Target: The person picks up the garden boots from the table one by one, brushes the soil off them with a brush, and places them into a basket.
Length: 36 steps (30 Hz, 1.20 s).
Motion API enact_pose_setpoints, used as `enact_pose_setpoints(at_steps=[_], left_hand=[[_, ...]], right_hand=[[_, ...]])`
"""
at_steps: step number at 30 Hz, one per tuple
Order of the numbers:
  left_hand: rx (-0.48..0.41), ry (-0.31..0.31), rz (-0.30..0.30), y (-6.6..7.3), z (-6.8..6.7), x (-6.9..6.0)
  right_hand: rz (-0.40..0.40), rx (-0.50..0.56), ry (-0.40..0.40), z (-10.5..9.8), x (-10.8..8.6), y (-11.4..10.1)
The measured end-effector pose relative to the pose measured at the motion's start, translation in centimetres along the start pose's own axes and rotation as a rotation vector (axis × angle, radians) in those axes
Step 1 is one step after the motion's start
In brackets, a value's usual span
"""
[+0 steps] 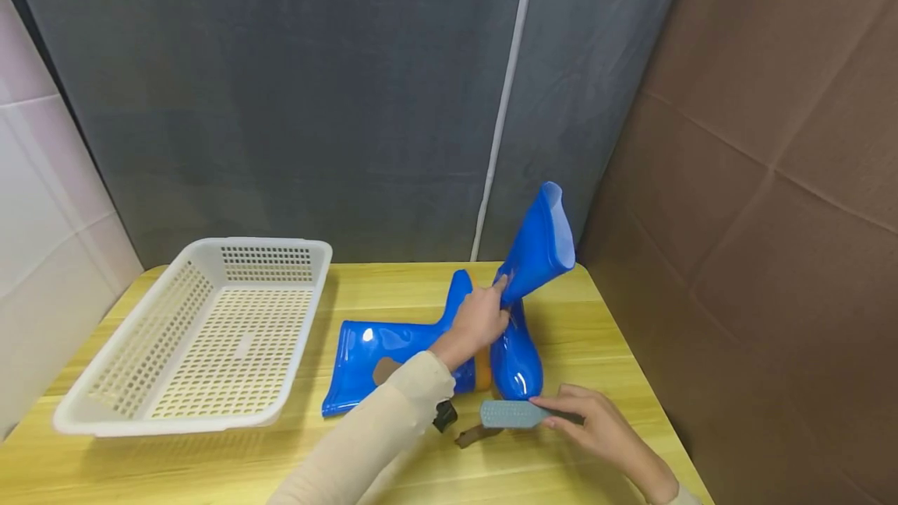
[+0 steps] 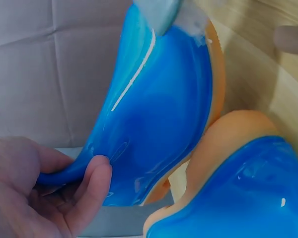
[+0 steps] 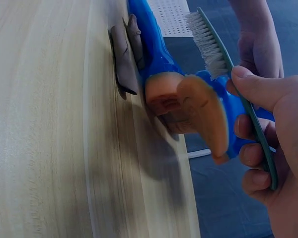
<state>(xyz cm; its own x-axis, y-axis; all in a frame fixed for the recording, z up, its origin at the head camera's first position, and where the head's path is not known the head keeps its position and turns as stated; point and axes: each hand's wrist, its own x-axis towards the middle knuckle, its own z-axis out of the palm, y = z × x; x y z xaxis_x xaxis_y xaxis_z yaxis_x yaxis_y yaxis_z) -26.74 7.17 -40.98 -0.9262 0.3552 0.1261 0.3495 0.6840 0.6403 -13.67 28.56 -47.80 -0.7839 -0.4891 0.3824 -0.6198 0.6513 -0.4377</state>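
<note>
Dark grey cloth [image 1: 316, 100] is hanging across the back, with brown cloth [image 1: 758, 217] rising along the right. A pale wood-grain table [image 1: 592, 318] is stretching out below them. On its left side a white perforated basket [image 1: 182, 426] is sitting. To the basket's right, a blue boot [image 1: 356, 357] with an orange sole is lying on its side, its shaft pointing left and a brown patch showing on it. Just beside it, a second boot [image 1: 536, 244] is leaning in the left hand [image 1: 480, 319], its mouth facing up and to the right, its toe pointing toward the person. The left fingers are curling closely around this boot near the ankle. The right hand [image 1: 596, 425] is gripping the handle of a grey-green brush [image 1: 514, 414], thumb and fingers closing around it; whether the white bristles are touching the toe, I cannot tell. Near the lying boot, a brown strip [image 1: 477, 435] is resting on the table, and a small black object [image 1: 445, 416] is lying beside it.
</note>
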Motion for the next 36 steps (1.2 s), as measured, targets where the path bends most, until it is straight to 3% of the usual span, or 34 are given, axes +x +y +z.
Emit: enact_pose_setpoints(at_steps=[11,16,29,36], left_hand=[[0.05,0.079,0.048,-0.5,-4.2,1.0],[0.051,0.099,0.034,-1.1,-5.5,1.0],[0.085,0.127,-0.009,-4.0,-8.1,0.7],[0.128,0.164,-0.027,-6.0,-10.2,0.1]], right_hand=[[0.012,-0.011,-0.007,0.0,0.3,-0.1],[0.01,0.002,-0.015,0.2,0.4,-0.1],[-0.025,-0.011,-0.008,0.9,0.5,0.0],[-0.038,-0.012,-0.007,0.9,0.6,0.1]])
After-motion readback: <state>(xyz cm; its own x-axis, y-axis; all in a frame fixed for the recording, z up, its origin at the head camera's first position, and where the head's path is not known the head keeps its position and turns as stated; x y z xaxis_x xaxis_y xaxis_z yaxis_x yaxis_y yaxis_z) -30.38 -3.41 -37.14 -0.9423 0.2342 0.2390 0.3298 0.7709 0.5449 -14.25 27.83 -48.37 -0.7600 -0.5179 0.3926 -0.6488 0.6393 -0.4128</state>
